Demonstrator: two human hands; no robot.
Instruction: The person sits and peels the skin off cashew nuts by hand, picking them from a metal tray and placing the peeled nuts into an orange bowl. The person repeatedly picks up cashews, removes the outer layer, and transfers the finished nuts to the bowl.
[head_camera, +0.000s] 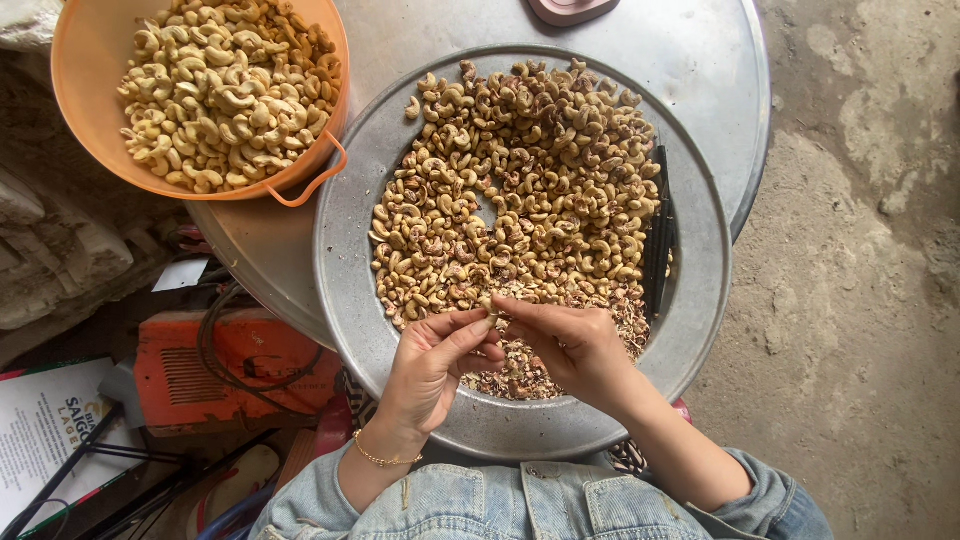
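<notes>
Denim sleeves (520, 505) fill the near edge of the view, and from them the person's two forearms reach up toward a wide metal tray (700, 300). On the left wrist sits a thin gold bracelet (385, 460). The left hand (432, 365) and the right hand (572, 345) meet over the near part of the tray, fingertips pinched together on a single cashew nut (490, 309) held between them; both hands are closed on that one nut, thumbs and forefingers touching it from either side.

Just beyond and beneath the hands lies a broad heap of unpeeled cashews (520, 190), brownish and still in their skins, covering most of the tray's middle. Near the hands, at the heap's near edge, is a scatter of darker skin flakes and broken bits (515, 380). A dark slim tool (657, 235) lies along the right edge of the heap, inside the tray.

The tray rests on a round metal surface (690, 60). To the far left, partly overlapping the tray's rim, stands an orange plastic bowl (85, 110) filled with pale peeled cashews (225, 90). A pink object (570, 8) shows at the far edge of the surface, cut off by the frame.

On the left, below the surface, is an orange-red machine (230, 365) with a dark cable looped over it. Bare concrete floor (860, 250) runs along the right.
</notes>
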